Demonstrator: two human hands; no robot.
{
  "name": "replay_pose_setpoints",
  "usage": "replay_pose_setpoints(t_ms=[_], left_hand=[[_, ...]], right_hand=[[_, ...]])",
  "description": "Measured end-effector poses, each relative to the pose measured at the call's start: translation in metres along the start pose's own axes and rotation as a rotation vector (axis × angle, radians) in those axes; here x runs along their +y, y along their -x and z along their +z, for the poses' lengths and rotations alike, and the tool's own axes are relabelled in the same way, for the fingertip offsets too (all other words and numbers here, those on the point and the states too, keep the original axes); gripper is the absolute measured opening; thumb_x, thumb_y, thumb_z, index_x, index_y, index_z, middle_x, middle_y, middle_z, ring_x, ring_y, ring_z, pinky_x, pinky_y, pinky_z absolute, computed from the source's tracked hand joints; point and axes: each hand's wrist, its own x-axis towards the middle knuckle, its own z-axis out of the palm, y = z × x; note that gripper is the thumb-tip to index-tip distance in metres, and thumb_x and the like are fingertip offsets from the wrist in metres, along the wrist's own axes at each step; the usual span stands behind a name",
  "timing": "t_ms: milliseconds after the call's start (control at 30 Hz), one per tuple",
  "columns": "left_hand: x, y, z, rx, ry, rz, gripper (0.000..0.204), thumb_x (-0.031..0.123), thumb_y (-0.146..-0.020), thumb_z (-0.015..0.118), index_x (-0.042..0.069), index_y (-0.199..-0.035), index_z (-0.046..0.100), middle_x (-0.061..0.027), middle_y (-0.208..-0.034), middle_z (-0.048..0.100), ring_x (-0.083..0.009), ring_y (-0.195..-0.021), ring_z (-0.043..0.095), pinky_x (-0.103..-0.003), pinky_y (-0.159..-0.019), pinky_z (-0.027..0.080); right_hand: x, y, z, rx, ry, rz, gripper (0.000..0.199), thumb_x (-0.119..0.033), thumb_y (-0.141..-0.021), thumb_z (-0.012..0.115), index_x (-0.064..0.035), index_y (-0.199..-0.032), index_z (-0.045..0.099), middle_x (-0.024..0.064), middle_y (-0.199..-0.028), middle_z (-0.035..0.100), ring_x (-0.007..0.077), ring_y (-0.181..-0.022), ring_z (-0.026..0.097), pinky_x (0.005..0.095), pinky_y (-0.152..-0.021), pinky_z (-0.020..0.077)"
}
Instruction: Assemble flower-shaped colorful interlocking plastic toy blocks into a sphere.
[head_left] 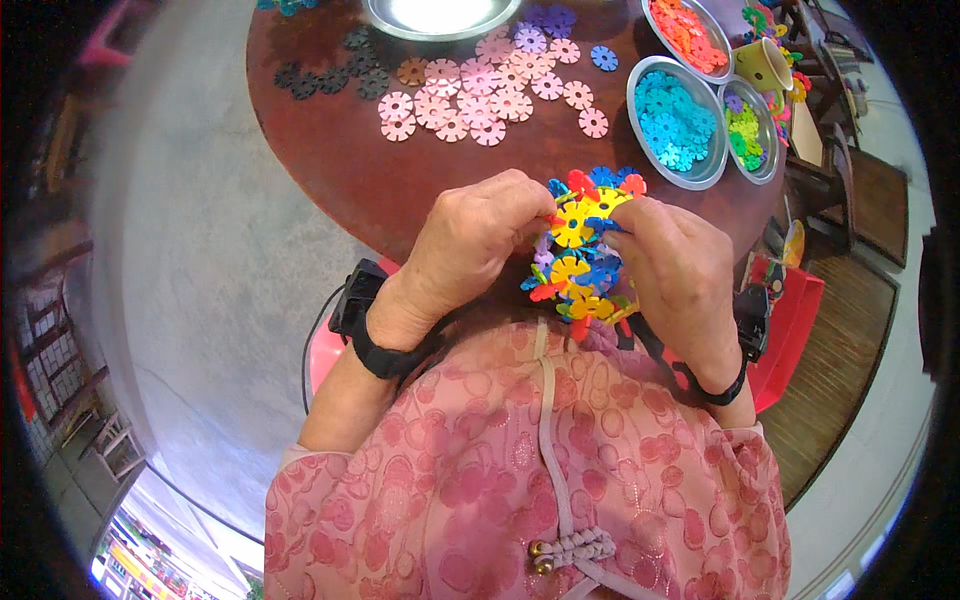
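Observation:
A rounded cluster of interlocked snowflake discs [570, 271], in yellow, blue, red and some lilac, is held up close to my body at the table's near edge. My left hand [478, 235] pinches its upper left side, with the fingertips by a red disc and a yellow one. On the other side my right hand [675, 270] is closed on its upper right, thumb and fingers at a blue disc beside the yellow ones. The palm hides part of the cluster's right side.
Loose pink discs [480, 95] and black discs [340, 72] lie on the brown table [330, 140]. Metal bowls hold orange discs [688, 38], turquoise discs [676, 120] and green discs [743, 130]. A yellowish cup [762, 66] stands beside them. A large metal tray [440, 34] sits at the back.

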Motion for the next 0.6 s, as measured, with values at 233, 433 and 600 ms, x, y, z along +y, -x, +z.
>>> replay_pose_setpoints(t_ms=[233,433,600], left_hand=[[-0.0009,0.0022,0.0031,0.052,-0.064,0.021,0.018,-0.009,-0.078,0.066,0.002,-0.093,0.064,-0.0112,-0.085,0.066,-0.026,-0.074,0.066,-0.032,-0.064,0.054],[0.0017,0.0023,0.0042,0.059,-0.06,-0.008,0.017,-0.008,-0.079,0.066,0.001,-0.093,0.064,-0.0117,-0.085,0.066,-0.027,-0.075,0.066,-0.032,-0.065,0.053],[0.0033,-0.0031,-0.0023,0.082,-0.089,0.01,0.016,-0.008,-0.079,0.065,0.001,-0.093,0.065,-0.0122,-0.085,0.066,-0.0272,-0.076,0.066,-0.032,-0.066,0.053]], right_hand=[[-0.0024,-0.0046,0.0039,0.031,-0.008,-0.023,0.014,-0.004,-0.077,0.065,-0.0051,-0.082,0.052,0.0122,-0.069,0.056,0.0327,-0.063,0.059,0.0421,-0.054,0.046],[-0.0019,-0.0062,0.0066,0.047,0.003,-0.042,0.014,-0.005,-0.076,0.065,-0.0061,-0.081,0.052,0.0116,-0.069,0.055,0.0324,-0.063,0.059,0.0417,-0.054,0.0466],[-0.0018,-0.0101,0.0028,0.018,0.098,-0.084,0.014,-0.008,-0.079,0.064,-0.006,-0.087,0.053,0.0106,-0.074,0.057,0.0302,-0.069,0.062,0.0404,-0.057,0.0488]])
